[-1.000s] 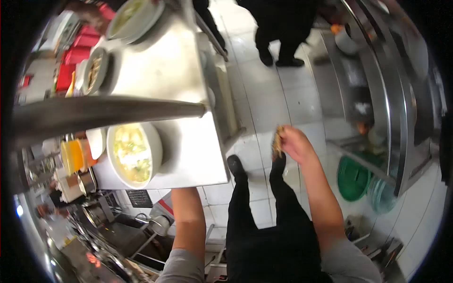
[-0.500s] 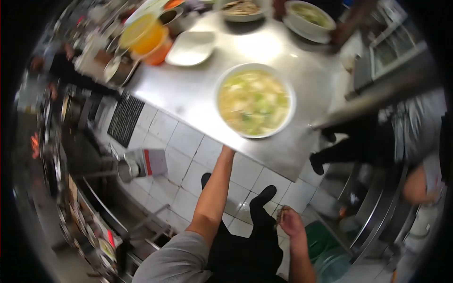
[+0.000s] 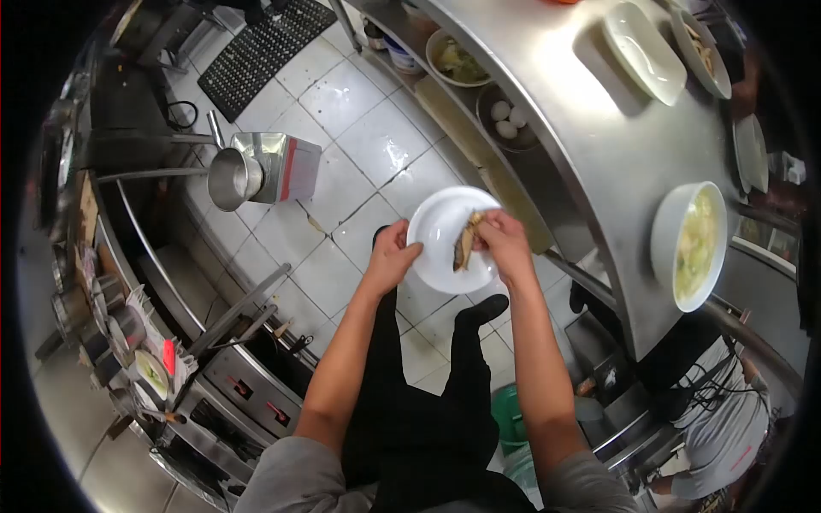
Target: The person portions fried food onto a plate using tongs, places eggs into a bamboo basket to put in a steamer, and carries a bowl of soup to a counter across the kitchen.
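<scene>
My left hand point(image 3: 392, 256) pinches the left rim of a round white plate point(image 3: 434, 224) in front of my body, above the tiled floor. Over the right side of the plate, my right hand point(image 3: 506, 245) is closed on a small crumpled brown and dark piece point(image 3: 464, 246). Whether that piece is cloth or food I cannot tell. It lies against the plate's surface. To the right, on the steel table, stands a large white bowl of soup point(image 3: 699, 248) with pale and green pieces, apart from both hands.
A steel table point(image 3: 590, 145) curves along the right, with a white dish point(image 3: 643, 53) on top. Its lower shelf holds a bowl of eggs point(image 3: 506, 120). At left are a metal box with a pot point(image 3: 235, 179) and stoves. A person in grey point(image 3: 727, 410) is at lower right.
My view has turned left. My left hand, previously under the table edge, now holds a white plate. My right hand has moved up and brought the crumpled piece to the plate.
</scene>
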